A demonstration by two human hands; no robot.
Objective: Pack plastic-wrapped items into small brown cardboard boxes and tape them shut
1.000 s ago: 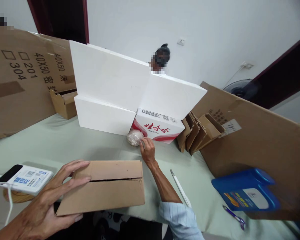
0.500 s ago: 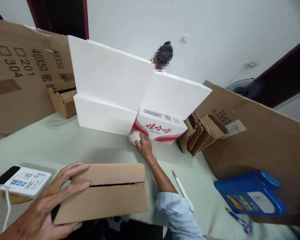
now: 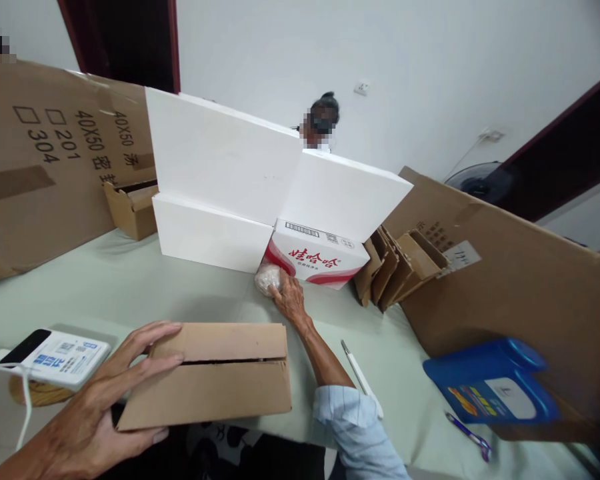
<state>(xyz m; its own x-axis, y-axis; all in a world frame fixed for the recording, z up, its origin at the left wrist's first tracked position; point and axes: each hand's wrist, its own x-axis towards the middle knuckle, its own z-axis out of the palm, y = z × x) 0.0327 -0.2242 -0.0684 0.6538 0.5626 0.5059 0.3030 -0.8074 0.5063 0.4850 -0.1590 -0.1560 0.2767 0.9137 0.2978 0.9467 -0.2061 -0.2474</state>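
Over cloth (image 3: 210, 293), spread left hand (image 3: 97, 400) grips carton (image 3: 220, 390), curled right hand (image 3: 292, 300) cups crinkly bundle (image 3: 267, 279)

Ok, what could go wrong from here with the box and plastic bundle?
The cardboard box could tip: the left hand grips one end, near the table edge. The clear plastic bundle might roll, as the right hand touches one side. The right sleeve might knock the white pen-like tool beside it.

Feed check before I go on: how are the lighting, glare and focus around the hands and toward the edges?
Head view: even light, soft shadows; small glints on the clear bundle at the right hand; brown box edges fairly crisp. Also head view: blue bottle glossy and soft-edged, lower right corner dark and blurred.
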